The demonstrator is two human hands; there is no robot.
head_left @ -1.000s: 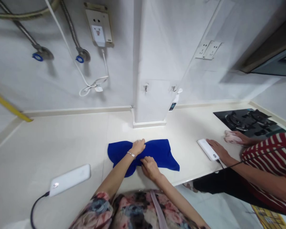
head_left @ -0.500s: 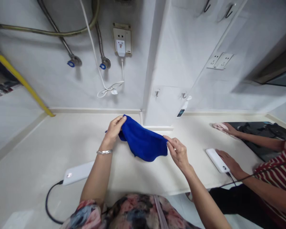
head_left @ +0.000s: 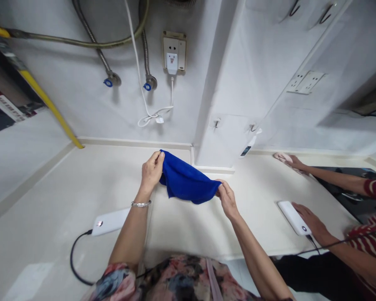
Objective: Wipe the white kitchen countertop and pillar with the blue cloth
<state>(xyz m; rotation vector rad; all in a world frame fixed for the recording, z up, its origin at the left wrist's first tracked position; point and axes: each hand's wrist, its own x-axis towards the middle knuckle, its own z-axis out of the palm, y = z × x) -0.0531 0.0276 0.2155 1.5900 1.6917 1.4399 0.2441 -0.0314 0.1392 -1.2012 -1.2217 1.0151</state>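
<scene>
Left hand [head_left: 152, 171] and right hand [head_left: 228, 200], pinching

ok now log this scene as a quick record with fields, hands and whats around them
left hand: pinching one end of the blue cloth, silver bangle on wrist
right hand: pinching the cloth's other end
blue cloth: held up between both hands, sagging in the middle
nearby: white power bank with black cable on the cream countertop, left of the left hand
co-worker: one hand on a second white power bank, other hand on a pink cloth
</scene>
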